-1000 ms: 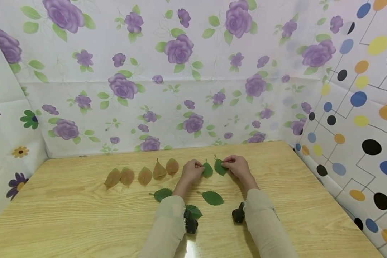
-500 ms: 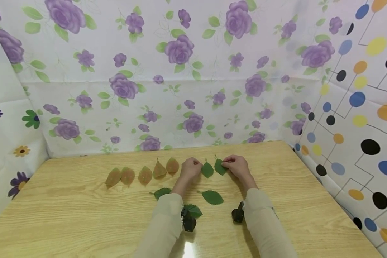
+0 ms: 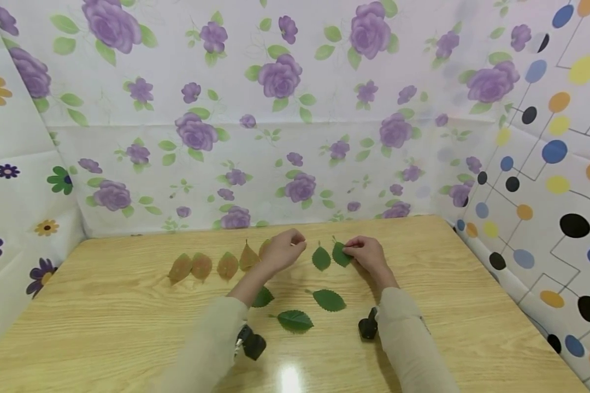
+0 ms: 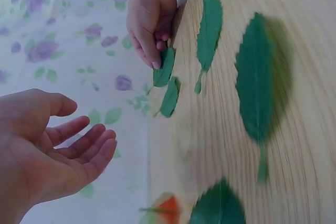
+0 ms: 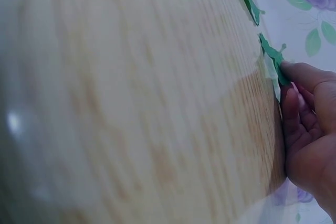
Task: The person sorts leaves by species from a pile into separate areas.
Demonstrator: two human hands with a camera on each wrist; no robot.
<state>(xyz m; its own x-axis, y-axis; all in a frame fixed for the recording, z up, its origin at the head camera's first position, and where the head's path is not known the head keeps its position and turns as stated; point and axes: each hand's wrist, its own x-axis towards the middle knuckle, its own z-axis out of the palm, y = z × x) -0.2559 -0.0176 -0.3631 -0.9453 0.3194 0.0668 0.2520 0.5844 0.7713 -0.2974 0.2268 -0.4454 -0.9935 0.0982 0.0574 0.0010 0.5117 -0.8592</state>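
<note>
My right hand (image 3: pixel 354 252) pinches the edge of a green leaf (image 3: pixel 341 255) that lies at the right end of a far row on the wooden table (image 3: pixel 447 284). In the left wrist view the right hand's fingertips (image 4: pixel 156 62) sit on that green leaf (image 4: pixel 164 71). A second green leaf (image 3: pixel 321 258) lies free just left of it. My left hand (image 3: pixel 294 244) hovers open and empty, palm up (image 4: pixel 63 150), above the right end of a row of brown leaves (image 3: pixel 228 265). The rightmost brown leaf is partly hidden behind it.
Three more green leaves lie nearer me: one (image 3: pixel 329 300), one (image 3: pixel 295 320) and one (image 3: pixel 263 297) half under my left forearm. Flowered sheets (image 3: pixel 295 136) wall the back and left; a dotted sheet (image 3: pixel 546 180) walls the right.
My left hand has let go of the second green leaf and moved up and to the left, over the brown row. The right hand has stayed on its leaf.
</note>
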